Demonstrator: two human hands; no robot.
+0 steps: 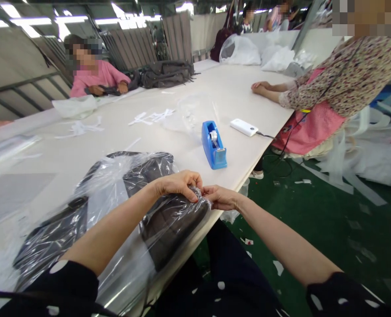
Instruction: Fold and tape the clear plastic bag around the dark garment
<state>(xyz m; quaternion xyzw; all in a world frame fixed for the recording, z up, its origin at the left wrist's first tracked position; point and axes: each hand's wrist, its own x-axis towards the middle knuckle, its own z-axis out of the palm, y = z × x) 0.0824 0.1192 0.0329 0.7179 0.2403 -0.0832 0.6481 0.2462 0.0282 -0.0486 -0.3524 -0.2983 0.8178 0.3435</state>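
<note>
A dark brown bag point(172, 224) lies on the table inside a clear plastic bag point(126, 259), with a pale sheet across its middle. At the right end of this bundle, my left hand point(181, 184) pinches the gathered plastic between thumb and fingers. My right hand point(221, 197) is closed on the same plastic just beside it, at the table's edge. The two hands almost touch. A blue tape dispenser point(212, 147) with a roll of tape stands a little beyond them.
A white power bank point(244, 127) with a black cable lies near the right edge. White paper strips point(152, 116) are scattered on the table point(116, 132). Dark bags point(167, 73) are piled at the back. One person point(93, 75) sits across; another point(334, 83) stands at right.
</note>
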